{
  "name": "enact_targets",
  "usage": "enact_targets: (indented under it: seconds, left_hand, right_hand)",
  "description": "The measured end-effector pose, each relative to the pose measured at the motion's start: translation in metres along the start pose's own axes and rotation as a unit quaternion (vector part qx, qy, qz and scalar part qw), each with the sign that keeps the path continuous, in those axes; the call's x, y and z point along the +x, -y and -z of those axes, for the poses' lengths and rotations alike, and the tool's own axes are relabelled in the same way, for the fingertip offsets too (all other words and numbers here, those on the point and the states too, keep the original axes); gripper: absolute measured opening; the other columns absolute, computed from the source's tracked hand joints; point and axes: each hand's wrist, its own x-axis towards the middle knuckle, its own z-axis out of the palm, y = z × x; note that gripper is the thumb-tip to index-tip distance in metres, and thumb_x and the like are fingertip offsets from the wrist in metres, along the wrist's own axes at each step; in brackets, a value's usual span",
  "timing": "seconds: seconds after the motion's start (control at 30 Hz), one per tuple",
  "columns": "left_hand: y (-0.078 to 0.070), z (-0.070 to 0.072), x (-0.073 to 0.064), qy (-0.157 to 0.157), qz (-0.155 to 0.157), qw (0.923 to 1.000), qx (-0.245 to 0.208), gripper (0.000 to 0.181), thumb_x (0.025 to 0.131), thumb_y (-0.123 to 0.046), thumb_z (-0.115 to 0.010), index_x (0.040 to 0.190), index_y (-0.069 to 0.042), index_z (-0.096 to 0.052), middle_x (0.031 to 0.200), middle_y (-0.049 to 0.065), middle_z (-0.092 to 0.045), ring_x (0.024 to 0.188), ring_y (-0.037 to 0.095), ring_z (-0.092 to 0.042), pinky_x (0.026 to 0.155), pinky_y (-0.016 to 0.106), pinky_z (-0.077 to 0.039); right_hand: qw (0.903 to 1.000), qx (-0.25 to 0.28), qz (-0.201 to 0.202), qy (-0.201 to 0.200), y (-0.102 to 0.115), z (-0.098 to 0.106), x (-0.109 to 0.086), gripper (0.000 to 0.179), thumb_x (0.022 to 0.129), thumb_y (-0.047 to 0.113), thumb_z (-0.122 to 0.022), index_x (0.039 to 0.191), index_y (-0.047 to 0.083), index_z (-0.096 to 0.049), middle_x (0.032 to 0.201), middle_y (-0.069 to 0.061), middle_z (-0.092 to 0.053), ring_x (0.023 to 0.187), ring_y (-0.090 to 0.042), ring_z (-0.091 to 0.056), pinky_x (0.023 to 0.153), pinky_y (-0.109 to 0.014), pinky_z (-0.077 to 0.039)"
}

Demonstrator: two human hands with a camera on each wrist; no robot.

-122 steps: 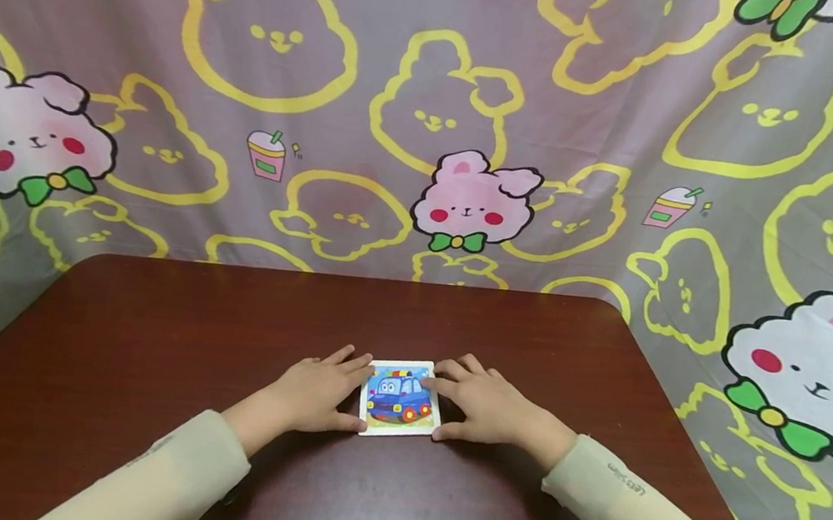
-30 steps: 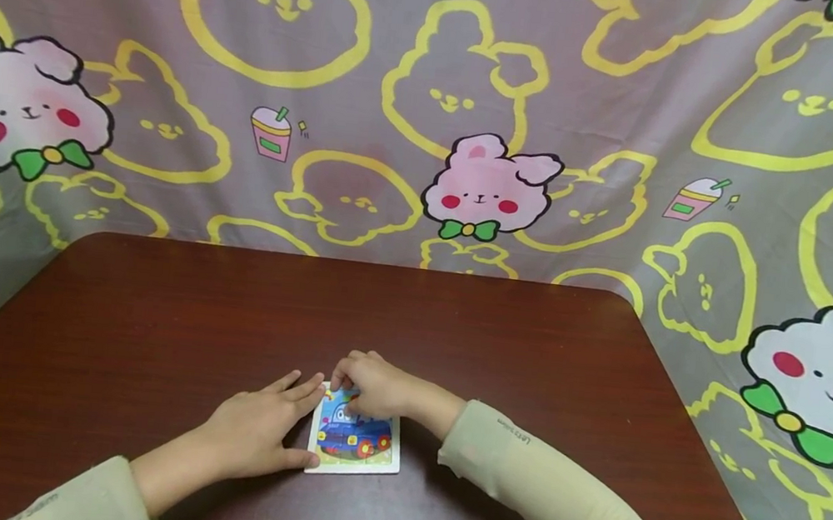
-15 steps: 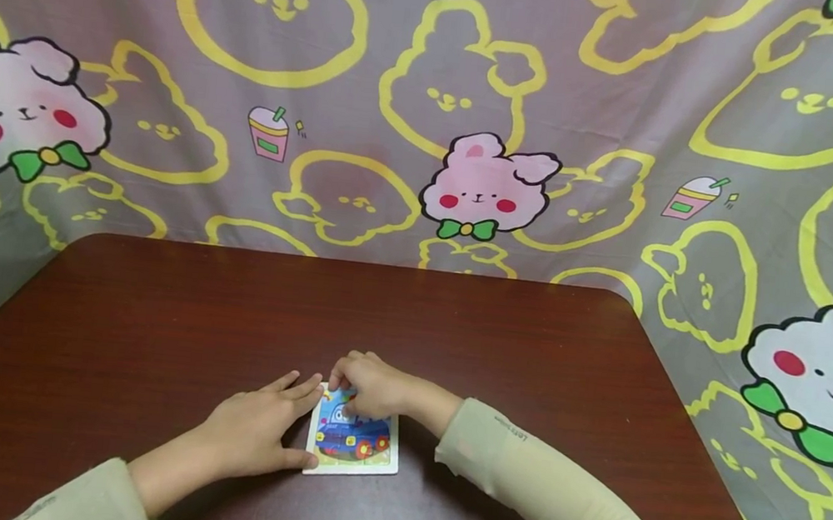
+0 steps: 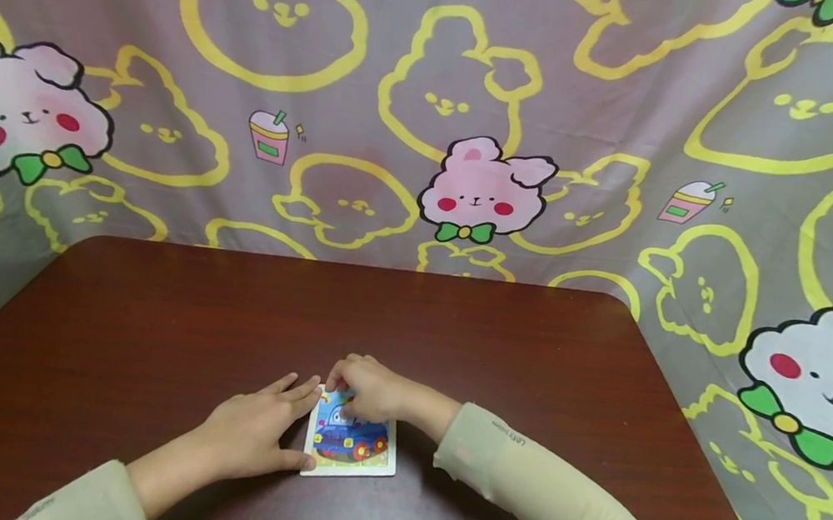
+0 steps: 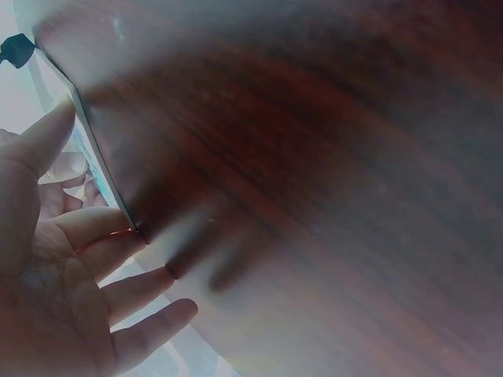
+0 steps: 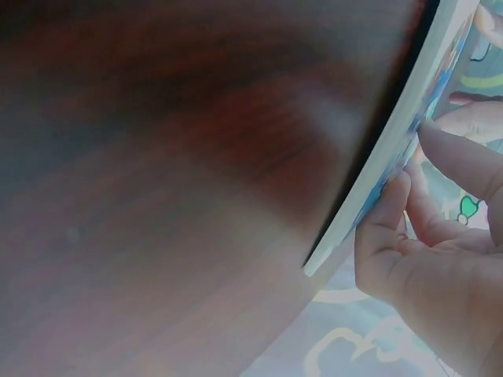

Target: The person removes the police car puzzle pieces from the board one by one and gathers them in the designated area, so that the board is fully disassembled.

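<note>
A small square puzzle board (image 4: 352, 455) with a white rim and a blue cartoon car picture lies on the table. My left hand (image 4: 245, 436) is at its left side, thumb at the near corner and fingers spread near the far corner. In the left wrist view those fingers (image 5: 130, 302) are fairly straight along the rim. My right hand (image 4: 374, 390) reaches over the picture's upper part and hides some of it. Its fingers are curled, with thumb and fingertips (image 6: 393, 196) against the picture; I cannot tell whether they pinch a piece.
The dark reddish-brown table (image 4: 499, 343) has rounded far corners. Behind it and along both sides hangs a grey-pink curtain (image 4: 597, 110) printed with rabbits and yellow outlines. Both forearms wear pale sleeves (image 4: 516, 479).
About four seconds ago both hands flanked the board. Since then the right hand has moved onto the picture's upper part, and the board appears farther left and nearer. Over the last second little moves.
</note>
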Motion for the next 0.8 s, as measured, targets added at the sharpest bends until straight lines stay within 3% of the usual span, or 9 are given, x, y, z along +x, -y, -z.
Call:
enact_targets:
  seconds: [0.23,0.53,0.7,0.8]
  left_hand:
    - [0.0007,-0.0027,-0.0009,-0.002,0.001,1.0,-0.005,0.089,0.076,-0.058,-0.078,0.145,-0.009,-0.051,0.155,0.005,-0.046,0.145,0.037,-0.039,0.087,0.066,-0.05]
    - [0.0019,-0.0014,-0.0009,0.004,0.002,1.0,-0.008,0.09,0.075,-0.06,-0.077,0.145,-0.009,-0.051,0.156,0.005,-0.044,0.145,0.037,-0.038,0.088,0.066,-0.05]
    - [0.0027,-0.0014,-0.0003,0.005,-0.003,0.9999,-0.014,0.091,0.075,-0.061,-0.077,0.145,-0.008,-0.051,0.156,0.006,-0.045,0.145,0.038,-0.038,0.087,0.066,-0.05]
    - [0.0034,-0.001,-0.0002,0.005,-0.004,0.9999,-0.015,0.09,0.076,-0.06,-0.077,0.145,-0.009,-0.051,0.156,0.006,-0.044,0.146,0.037,-0.037,0.086,0.066,-0.05]
  right_hand:
    - [0.9992,0.034,0.02,-0.003,-0.0041,-0.0008,0.0026,0.022,0.087,-0.004,-0.067,0.104,0.01,-0.068,0.097,-0.002,-0.06,0.088,-0.008,-0.054,0.082,-0.018,-0.046]
    - [0.9991,0.038,0.019,-0.008,-0.004,-0.0004,0.0052,0.021,0.085,-0.004,-0.068,0.101,0.01,-0.067,0.097,-0.002,-0.06,0.088,-0.008,-0.054,0.081,-0.018,-0.046]
    - [0.9979,0.056,0.029,-0.013,-0.0052,0.0002,0.0055,0.021,0.084,0.005,-0.077,0.101,0.01,-0.065,0.097,-0.002,-0.059,0.087,-0.009,-0.054,0.079,-0.018,-0.044]
    - [0.9985,0.039,0.036,-0.014,-0.0037,-0.0001,0.0052,0.029,0.081,0.013,-0.082,0.102,0.012,-0.062,0.096,0.0,-0.058,0.088,-0.008,-0.051,0.08,-0.018,-0.043]
